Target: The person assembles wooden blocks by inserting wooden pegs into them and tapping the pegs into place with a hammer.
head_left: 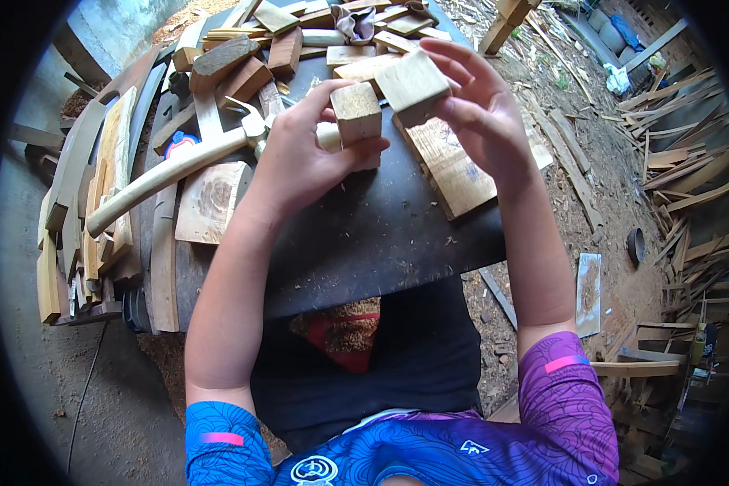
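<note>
My left hand (308, 158) is closed around a small pale wooden block (356, 113), held over the dark tabletop (364, 235). My right hand (486, 130) grips a second squarish wooden block (409, 85), raised just right of the first, thumb on its near side. Beneath and behind my right hand lies a flat light board (454, 186). A claw hammer with a long wooden handle (162, 178) rests to the left of my left hand, near a square piece of grained wood (211, 202).
Wood offcuts (283, 53) crowd the back of the table, and long curved strips (77, 178) pile along its left side. Split scrap wood (688, 186) covers the ground at right, near a dark bowl-like object (636, 247). A loose pale board (587, 292) lies beside the table.
</note>
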Demonstrator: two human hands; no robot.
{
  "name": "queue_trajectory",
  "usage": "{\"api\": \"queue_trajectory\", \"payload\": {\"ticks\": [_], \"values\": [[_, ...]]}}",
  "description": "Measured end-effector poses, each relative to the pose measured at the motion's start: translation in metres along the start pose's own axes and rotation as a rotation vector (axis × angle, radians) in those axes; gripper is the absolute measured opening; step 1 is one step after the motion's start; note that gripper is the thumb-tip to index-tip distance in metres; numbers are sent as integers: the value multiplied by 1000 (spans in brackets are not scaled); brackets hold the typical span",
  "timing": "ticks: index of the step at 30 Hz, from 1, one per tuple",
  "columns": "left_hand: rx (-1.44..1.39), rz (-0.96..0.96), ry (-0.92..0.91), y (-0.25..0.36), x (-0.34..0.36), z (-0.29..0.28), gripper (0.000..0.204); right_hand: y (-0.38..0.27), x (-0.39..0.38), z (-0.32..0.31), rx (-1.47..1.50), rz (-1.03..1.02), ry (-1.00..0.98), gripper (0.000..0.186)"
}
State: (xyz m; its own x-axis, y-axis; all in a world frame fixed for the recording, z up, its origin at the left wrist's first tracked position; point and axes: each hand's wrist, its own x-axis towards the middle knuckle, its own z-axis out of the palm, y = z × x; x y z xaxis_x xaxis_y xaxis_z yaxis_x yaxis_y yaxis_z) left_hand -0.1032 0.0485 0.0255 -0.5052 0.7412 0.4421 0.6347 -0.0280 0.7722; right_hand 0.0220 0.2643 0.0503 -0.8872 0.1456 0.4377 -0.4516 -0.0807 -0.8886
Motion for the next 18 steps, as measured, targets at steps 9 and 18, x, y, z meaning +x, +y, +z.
{"api": "queue_trajectory", "payload": {"ticks": [9, 18], "values": [[-175, -38, -14, 2, -3, -1, 56, 5, 1, -9, -73, 37, 37, 73], [300, 12, -146, 13, -9, -22, 79, 4, 0, 4, -1118, -117, 90, 46]]}}
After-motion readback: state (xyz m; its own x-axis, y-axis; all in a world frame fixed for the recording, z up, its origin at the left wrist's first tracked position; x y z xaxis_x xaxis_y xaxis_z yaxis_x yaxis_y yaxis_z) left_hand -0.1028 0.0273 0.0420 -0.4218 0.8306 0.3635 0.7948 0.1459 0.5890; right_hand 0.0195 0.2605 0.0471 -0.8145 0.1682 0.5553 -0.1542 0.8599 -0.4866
